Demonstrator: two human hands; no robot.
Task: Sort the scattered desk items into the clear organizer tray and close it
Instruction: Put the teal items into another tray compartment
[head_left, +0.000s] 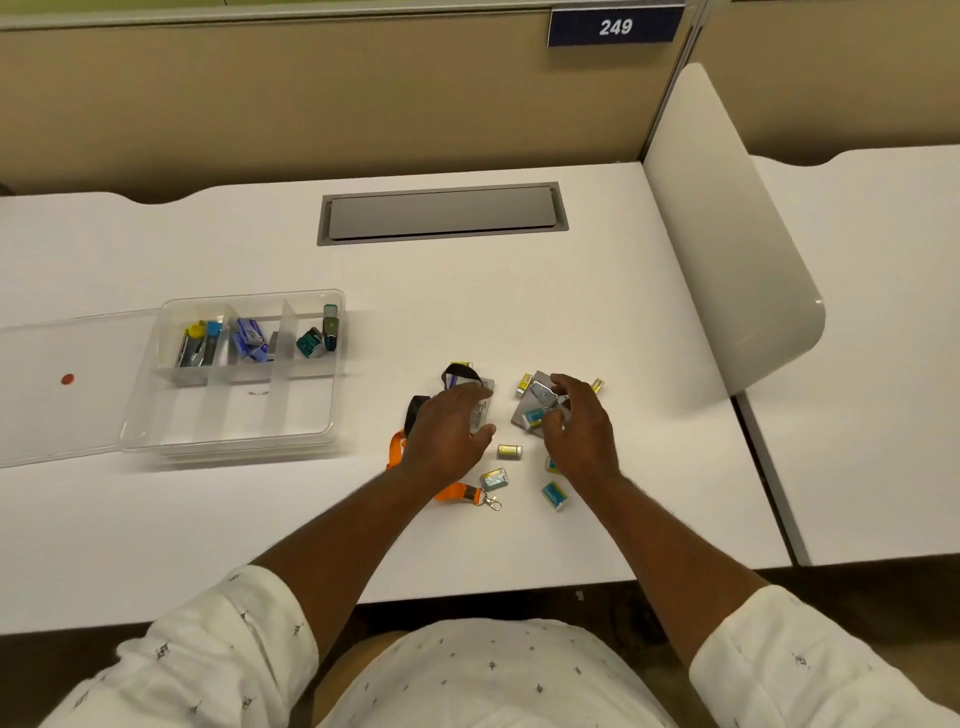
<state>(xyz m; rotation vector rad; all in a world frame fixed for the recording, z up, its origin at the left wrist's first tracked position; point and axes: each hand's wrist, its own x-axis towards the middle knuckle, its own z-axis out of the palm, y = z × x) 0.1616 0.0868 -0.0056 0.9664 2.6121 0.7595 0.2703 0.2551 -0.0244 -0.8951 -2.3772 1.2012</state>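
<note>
Clear organizer tray (234, 418) sits open at the left of the desk (519, 312), back compartments partly filled. Left hand (448, 434) rests relaxed on a badge card (479, 410); right hand (577, 428) pinches a metal clip (542, 395) nearby.

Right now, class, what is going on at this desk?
A person at a white desk has both hands over scattered items. The left hand rests on a card by an orange lanyard. The right hand curls over a silver metal piece among small boxes, its hold unclear. The clear organizer tray sits further left, its lid open beside it, three back compartments holding items.
</note>
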